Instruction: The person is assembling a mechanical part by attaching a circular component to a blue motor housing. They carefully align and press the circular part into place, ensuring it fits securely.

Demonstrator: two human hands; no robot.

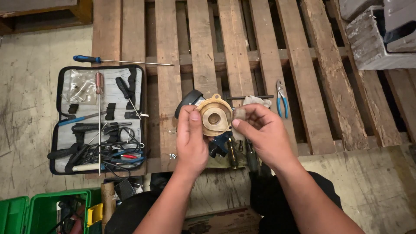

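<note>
Brass fitting (pixel 214 116) between both hands (pixel 225 134)

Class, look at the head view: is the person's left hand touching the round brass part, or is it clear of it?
Touching. The head view shows the left hand with its thumb pressed on the rim of the brass part, fingers wrapped behind it.

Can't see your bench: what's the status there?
Left hand and right hand both grip brass housing. Held above wooden pallet. Nothing obstructing.
</note>
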